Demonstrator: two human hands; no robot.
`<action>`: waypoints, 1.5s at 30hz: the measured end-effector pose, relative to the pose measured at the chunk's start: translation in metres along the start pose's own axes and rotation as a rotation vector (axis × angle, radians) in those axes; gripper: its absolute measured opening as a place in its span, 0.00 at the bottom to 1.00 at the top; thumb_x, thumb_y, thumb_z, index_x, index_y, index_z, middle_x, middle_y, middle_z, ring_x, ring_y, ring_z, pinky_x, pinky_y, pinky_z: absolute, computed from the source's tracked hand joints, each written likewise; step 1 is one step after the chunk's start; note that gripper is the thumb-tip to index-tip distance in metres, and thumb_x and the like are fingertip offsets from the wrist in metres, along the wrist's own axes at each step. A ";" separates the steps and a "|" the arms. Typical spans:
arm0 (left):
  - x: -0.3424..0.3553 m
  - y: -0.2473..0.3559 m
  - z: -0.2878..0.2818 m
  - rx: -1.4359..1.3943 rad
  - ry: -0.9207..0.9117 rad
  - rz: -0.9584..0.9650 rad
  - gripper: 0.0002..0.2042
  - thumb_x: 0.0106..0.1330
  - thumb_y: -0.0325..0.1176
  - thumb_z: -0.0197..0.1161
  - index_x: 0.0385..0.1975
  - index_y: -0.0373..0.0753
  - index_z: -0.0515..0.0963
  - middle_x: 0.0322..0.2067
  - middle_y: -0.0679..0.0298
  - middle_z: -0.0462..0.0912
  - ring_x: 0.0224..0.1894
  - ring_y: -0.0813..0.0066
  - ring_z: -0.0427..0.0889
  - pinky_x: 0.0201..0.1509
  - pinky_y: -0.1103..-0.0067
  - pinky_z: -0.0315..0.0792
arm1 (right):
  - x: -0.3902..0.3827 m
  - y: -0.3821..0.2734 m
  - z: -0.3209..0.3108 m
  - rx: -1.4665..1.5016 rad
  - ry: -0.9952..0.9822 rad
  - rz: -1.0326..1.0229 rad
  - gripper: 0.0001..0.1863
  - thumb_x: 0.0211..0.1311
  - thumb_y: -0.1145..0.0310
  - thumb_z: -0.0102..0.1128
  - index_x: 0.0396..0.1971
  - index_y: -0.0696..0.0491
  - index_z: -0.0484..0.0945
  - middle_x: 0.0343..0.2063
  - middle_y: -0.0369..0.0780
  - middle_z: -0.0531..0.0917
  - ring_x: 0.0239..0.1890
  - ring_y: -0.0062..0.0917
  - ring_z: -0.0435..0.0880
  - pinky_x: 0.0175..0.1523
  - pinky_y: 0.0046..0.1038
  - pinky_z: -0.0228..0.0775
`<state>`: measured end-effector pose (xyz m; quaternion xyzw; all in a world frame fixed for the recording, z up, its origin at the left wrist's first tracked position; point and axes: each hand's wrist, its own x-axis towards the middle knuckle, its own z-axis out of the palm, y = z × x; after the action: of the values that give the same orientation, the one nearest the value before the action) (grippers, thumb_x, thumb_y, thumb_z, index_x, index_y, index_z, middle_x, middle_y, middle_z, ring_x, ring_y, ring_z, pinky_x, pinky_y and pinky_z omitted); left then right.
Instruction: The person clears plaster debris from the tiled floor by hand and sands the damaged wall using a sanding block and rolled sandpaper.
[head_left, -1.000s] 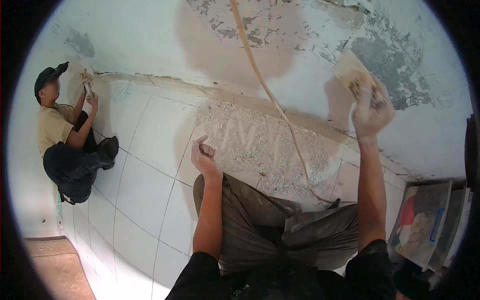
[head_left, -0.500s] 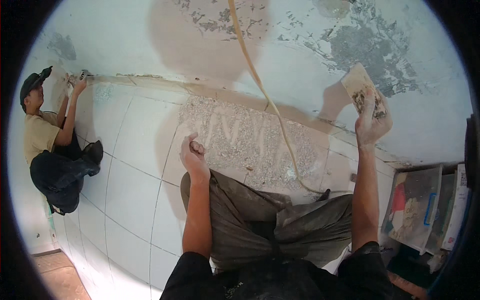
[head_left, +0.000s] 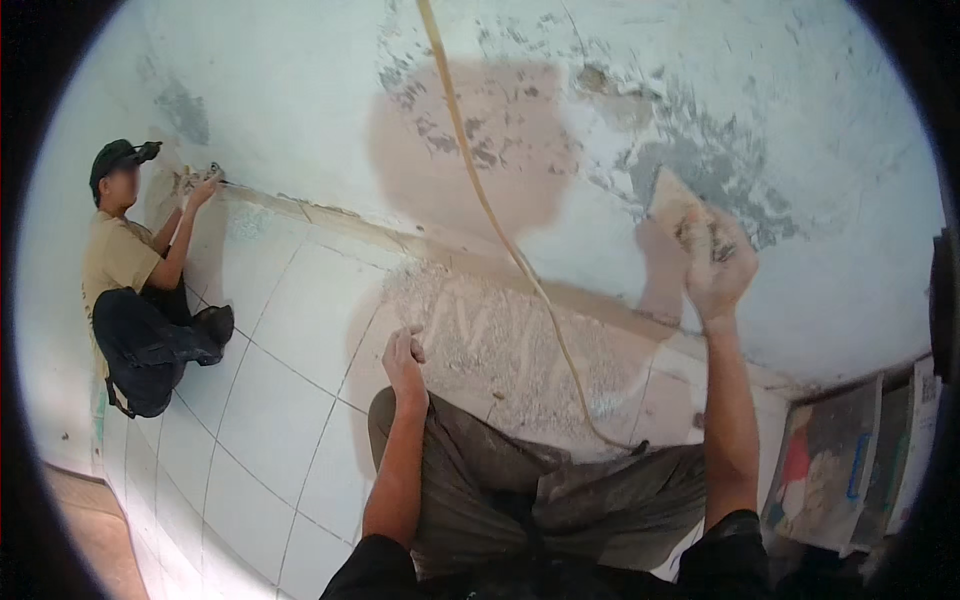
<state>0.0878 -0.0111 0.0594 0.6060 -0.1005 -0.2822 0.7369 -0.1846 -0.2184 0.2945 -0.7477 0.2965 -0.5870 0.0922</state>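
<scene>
Scraper, or what looks like one, a thin tan plate stained dark near the fingers (head_left: 672,205), is being held up at the wall (head_left: 300,100), its upper corner overlapping the lower left part of the bare grey patch (head_left: 695,180). Whether the wall is being touched cannot be told. Compared with half a second ago, the plate is being carried slightly up and leftward against the patch, and its stained part is being blurred by motion. By judgement, a stroke is being made and the work is being kept to this one area.

The plate is being pinched in the grip of the right hand (head_left: 722,265), the exact finger placement being smeared. The left hand (head_left: 405,365) is being held near the left knee with its fingers partly curled; nothing is being seen in it, and whether its grip is fully closed cannot be told.

Beneath, pale flaky debris (head_left: 500,345) is being spread over the tiled floor (head_left: 280,400) along the wall's foot, with streaks being shown through it. A tan cable (head_left: 483,195) is being draped across the view in front of the wall and over the debris. A clear plastic box (head_left: 830,480) is being kept at the right. At the far left, a small item, too unclear to name, is being held near the corner by a crouching co-worker (head_left: 125,250).
</scene>
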 end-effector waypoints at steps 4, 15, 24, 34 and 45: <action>0.008 -0.017 0.014 0.339 -0.003 0.310 0.14 0.71 0.38 0.54 0.41 0.33 0.82 0.27 0.63 0.79 0.29 0.73 0.74 0.37 0.74 0.69 | 0.000 -0.016 0.090 0.011 0.000 -0.143 0.10 0.60 0.72 0.65 0.41 0.60 0.84 0.33 0.47 0.87 0.33 0.28 0.88 0.40 0.26 0.77; 0.013 -0.039 0.000 0.571 -0.096 0.170 0.19 0.68 0.46 0.56 0.43 0.35 0.81 0.38 0.46 0.84 0.43 0.48 0.83 0.47 0.62 0.74 | -0.124 0.025 0.026 0.007 -0.426 0.156 0.18 0.68 0.73 0.56 0.55 0.62 0.78 0.44 0.49 0.86 0.48 0.33 0.85 0.51 0.30 0.75; -0.046 -0.038 0.026 1.181 -0.646 0.657 0.16 0.67 0.43 0.56 0.48 0.40 0.78 0.41 0.53 0.80 0.44 0.52 0.80 0.50 0.60 0.73 | -0.246 0.107 -0.145 0.232 0.060 1.007 0.13 0.71 0.66 0.54 0.44 0.60 0.79 0.29 0.37 0.80 0.28 0.23 0.79 0.33 0.25 0.74; -0.208 -0.037 0.106 0.980 -0.838 0.898 0.38 0.59 0.38 0.62 0.67 0.26 0.57 0.68 0.44 0.58 0.70 0.47 0.60 0.70 0.60 0.59 | -0.286 0.026 -0.048 0.134 -0.410 0.668 0.20 0.74 0.61 0.49 0.38 0.65 0.80 0.24 0.46 0.83 0.28 0.36 0.80 0.37 0.36 0.71; -0.189 -0.059 0.096 0.815 -0.867 0.772 0.31 0.63 0.28 0.59 0.67 0.27 0.61 0.65 0.42 0.65 0.66 0.48 0.68 0.68 0.65 0.66 | -0.253 -0.010 -0.052 0.130 -0.678 0.737 0.24 0.76 0.58 0.42 0.32 0.63 0.78 0.24 0.56 0.79 0.28 0.52 0.79 0.34 0.42 0.69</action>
<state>-0.1318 0.0043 0.0631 0.5877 -0.6899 -0.1567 0.3925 -0.2642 -0.0594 0.1065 -0.7347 0.4567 -0.2568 0.4309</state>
